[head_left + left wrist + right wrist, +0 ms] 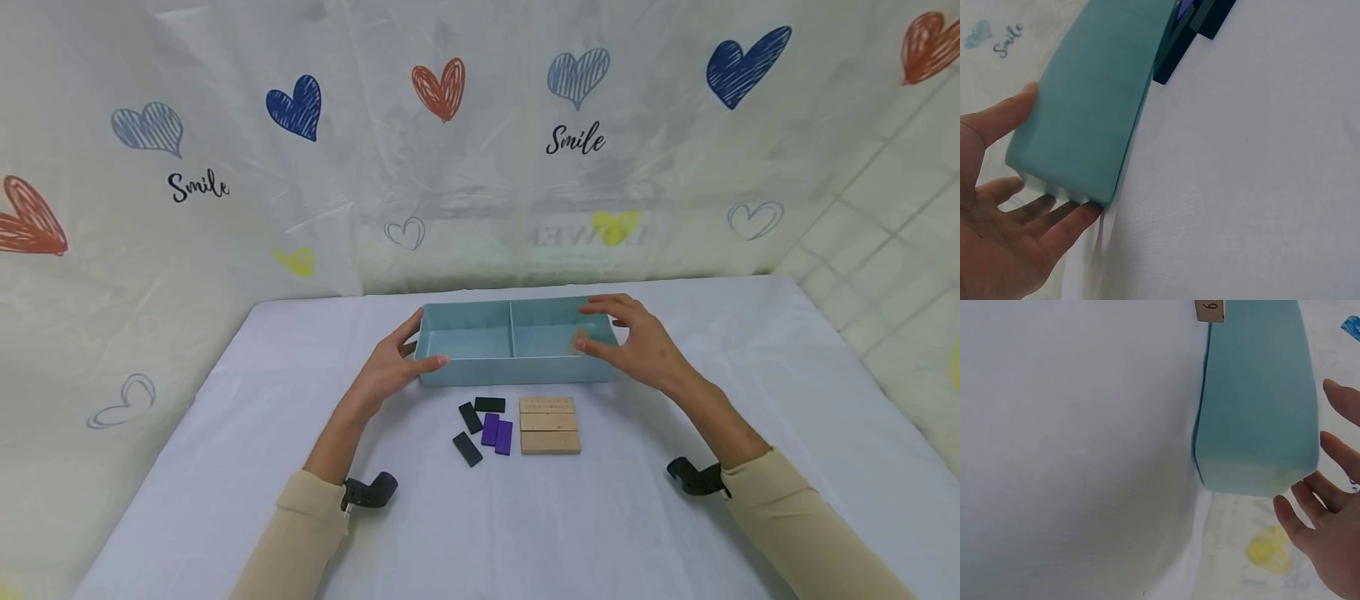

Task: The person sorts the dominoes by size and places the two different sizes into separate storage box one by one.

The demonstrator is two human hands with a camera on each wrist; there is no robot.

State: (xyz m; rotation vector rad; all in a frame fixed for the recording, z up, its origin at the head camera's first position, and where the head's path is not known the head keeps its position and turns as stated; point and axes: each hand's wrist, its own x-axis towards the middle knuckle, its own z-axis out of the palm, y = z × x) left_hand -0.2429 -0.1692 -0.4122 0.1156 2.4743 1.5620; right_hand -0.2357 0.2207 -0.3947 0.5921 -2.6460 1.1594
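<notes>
At the left, the near corner of the blue box (pixel 480 372) is held by the left grip (pixel 386 362), thumb at the near rim, fingers at the end wall. That end is best kept square, with light pressure so the box is not tipped. The box is set toward the far edge of the tabletop (pixel 570 525), beyond black blocks (pixel 467 448), purple blocks (pixel 490 430) just beside them and, further right, wooden blocks (pixel 550 422) lined up; these should not be nudged by it. In the right compartment (pixel 543 333), a blurred wooden piece (pixel 579 338) is seen by the right thumb; contact cannot be told. The right grip (pixel 645 346) is spread wide and is best lifted clear of the rim.
</notes>
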